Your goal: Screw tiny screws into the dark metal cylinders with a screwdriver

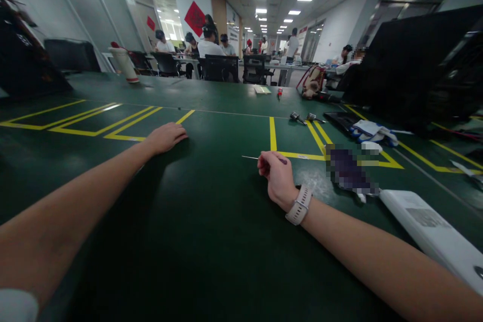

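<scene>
My right hand (277,176), with a pale watch strap at the wrist, is closed around a thin screwdriver (249,157). Its slender metal shaft points left, above the green tabletop (211,241), and a bit of dark purplish handle shows behind the fingers. The shaft's tip touches nothing. My left hand (166,137) rests palm down on the table, fingers stretched toward the right, beside a yellow tape outline (124,137). Nothing shows in it; its palm is hidden.
Right of my right hand lie a white elongated device (426,219), a blurred purple item (349,168), a white-and-blue cloth (373,131) and two small metal parts (298,117). A cup (124,64) stands far left. Black screens (411,55) rise at right; people sit beyond.
</scene>
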`<action>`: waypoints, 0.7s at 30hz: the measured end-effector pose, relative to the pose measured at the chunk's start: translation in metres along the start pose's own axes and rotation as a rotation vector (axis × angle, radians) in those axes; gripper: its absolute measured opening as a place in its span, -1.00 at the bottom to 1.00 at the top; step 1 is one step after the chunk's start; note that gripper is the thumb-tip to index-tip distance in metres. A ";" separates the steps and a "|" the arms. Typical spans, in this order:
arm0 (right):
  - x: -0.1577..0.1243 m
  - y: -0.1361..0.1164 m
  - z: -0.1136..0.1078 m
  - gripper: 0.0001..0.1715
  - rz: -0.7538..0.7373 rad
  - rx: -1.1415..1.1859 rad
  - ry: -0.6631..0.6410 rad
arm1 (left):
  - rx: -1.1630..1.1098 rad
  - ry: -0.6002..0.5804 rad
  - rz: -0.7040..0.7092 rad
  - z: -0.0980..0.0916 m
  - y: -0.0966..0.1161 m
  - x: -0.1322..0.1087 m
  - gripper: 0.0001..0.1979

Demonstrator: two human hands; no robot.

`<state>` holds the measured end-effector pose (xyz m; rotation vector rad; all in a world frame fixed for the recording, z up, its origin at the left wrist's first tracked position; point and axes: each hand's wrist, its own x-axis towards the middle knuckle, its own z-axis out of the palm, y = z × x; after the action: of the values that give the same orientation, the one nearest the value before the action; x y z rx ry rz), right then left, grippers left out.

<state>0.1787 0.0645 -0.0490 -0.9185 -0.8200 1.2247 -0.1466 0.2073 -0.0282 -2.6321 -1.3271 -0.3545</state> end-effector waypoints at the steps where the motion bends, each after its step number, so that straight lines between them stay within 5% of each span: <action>1: 0.000 0.000 0.000 -0.80 0.002 -0.001 -0.005 | -0.001 0.004 -0.008 0.001 -0.001 -0.001 -0.73; 6: 0.001 0.001 -0.001 -0.80 0.005 -0.010 -0.014 | 0.018 0.025 -0.035 0.000 0.007 -0.005 -0.74; 14: -0.001 -0.001 -0.001 -0.79 0.007 -0.022 -0.020 | 0.023 0.225 -0.081 -0.011 0.047 -0.011 -0.75; 17: -0.001 -0.001 -0.001 -0.80 0.007 -0.025 -0.020 | -0.003 0.204 -0.011 -0.011 0.088 -0.017 -0.72; 21: -0.001 -0.001 0.002 -0.81 -0.008 -0.030 0.004 | -0.220 -0.007 0.235 -0.017 0.178 -0.034 -0.73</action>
<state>0.1774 0.0640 -0.0476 -0.9403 -0.8399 1.2060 -0.0247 0.0719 -0.0296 -2.9324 -1.0152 -0.4807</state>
